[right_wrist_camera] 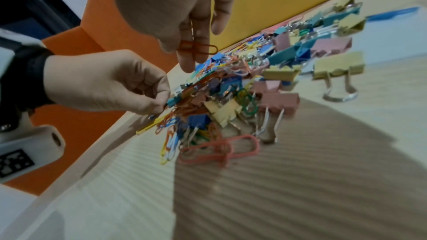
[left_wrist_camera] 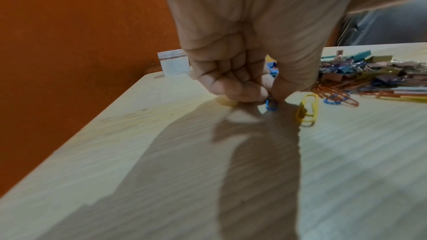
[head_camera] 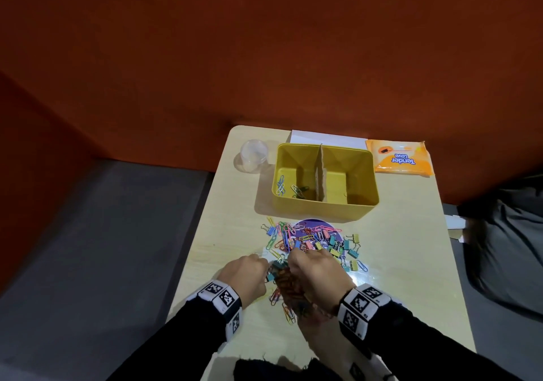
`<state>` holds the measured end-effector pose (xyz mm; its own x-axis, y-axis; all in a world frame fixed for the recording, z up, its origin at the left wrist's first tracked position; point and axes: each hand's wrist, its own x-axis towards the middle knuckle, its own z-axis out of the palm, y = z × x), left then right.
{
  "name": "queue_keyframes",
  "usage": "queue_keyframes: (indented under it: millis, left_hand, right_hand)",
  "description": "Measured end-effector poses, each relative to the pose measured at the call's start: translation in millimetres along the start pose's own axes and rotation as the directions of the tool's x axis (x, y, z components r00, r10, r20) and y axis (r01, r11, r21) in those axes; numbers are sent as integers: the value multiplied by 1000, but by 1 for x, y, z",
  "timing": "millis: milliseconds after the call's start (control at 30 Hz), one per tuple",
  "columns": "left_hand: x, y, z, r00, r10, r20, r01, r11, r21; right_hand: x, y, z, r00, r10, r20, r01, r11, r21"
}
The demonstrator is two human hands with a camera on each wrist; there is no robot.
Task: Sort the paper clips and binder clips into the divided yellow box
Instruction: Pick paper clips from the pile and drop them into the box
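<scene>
- Orange packet [head_camera: 399,158] reads "Tender Love".
- Left hand [left_wrist_camera: 242,46] pinches a blue paper clip [left_wrist_camera: 270,104].
- Right hand [right_wrist_camera: 184,12] pinches an orange paper clip [right_wrist_camera: 198,48].

An office-like desk corner: a small pale wood-grain table [head_camera: 411,248] stands against orange padded partition walls [head_camera: 264,57] over grey floor [head_camera: 88,233]. Stationery covers it: coloured clips [head_camera: 311,239], a yellow box [head_camera: 323,207], white paper [head_camera: 323,138] and a tissue pack [head_camera: 399,157].
</scene>
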<state>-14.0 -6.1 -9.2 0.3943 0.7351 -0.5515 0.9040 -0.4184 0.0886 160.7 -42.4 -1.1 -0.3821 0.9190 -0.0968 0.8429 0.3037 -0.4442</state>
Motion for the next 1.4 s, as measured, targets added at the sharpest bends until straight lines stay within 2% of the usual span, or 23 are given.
queue_keyframes:
  millis: [100,167,267,367,433,500,667,800,933,1033,1167,1267,1333,1400]
  left_hand:
    - [-3,2,-2,999,24,-39,-24,1000,-18]
    - [-8,0,-2,998,4,-70,-9,998,-68]
    - [-15,-3,0,996,-64,-61,57,992,-116]
    - [-16,-3,1,995,-95,-30,91,989,-118]
    - [-15,-3,1,994,-106,-16,104,987,-125]
    - [-14,-2,-1,994,-104,-17,101,988,-116]
    - [-11,0,-2,996,-81,-26,77,990,-121]
    - [-9,-1,-2,998,-64,16,66,991,-118]
    - [-10,-1,-2,999,-46,25,49,990,-134]
    - [-13,-1,-3,999,-46,24,50,976,-214]
    - [-14,-10,4,999,-43,-23,27,883,-469]
    - [-15,-12,11,993,-104,-53,39,726,-687]
    - [-18,-11,15,990,-142,-12,77,602,-795]
    - [-21,-10,19,984,-161,82,153,503,-851]
  right_hand:
    - [-3,-6,-8,985,156,78,-167,970,176]
    - [-5,-10,-5,982,155,107,-174,963,207]
    - [-8,-12,0,988,77,137,-99,982,160]
    - [-6,-16,9,964,-90,249,103,994,-38]
    - [-2,-20,12,942,-111,315,152,983,-107]
    - [4,-23,16,937,-116,330,169,976,-135]
    - [9,-25,20,943,-32,332,101,976,-194]
    - [7,-19,24,955,0,296,47,987,-151]
    - [-2,-13,14,979,162,122,-176,978,114]
    - [-9,-12,7,948,307,78,-316,897,308]
    - [-14,-6,3,898,429,97,-410,738,535]
    - [-19,-2,0,887,444,124,-414,647,640]
    - [-21,1,1,877,454,161,-437,609,662]
    - [-21,2,2,858,472,200,-466,555,689]
